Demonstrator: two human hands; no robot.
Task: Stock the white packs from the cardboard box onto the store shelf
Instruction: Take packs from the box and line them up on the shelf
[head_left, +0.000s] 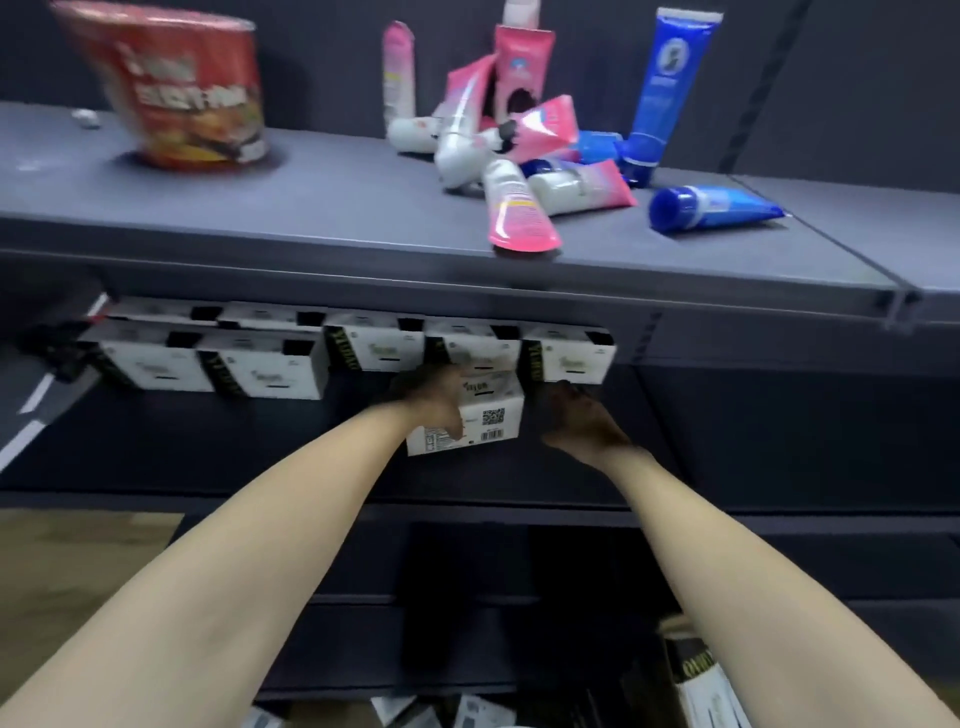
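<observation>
While we are reaching under the top shelf, here is how things are lying:

Pack in hand: our left hand is holding the white pack by its left side, just in front of the row of packs.
Other hand: our right hand is waiting just beside it, fingers loose, holding nothing.
Way to go: we are thinking it goes forward, short end first.
Feel: boxy, smooth card.
More packs: lying low by our arms.

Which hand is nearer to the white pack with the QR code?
Left. The left hand grips the white pack with the QR code at its left side. The right hand is just right of it, apparently not touching.
</observation>
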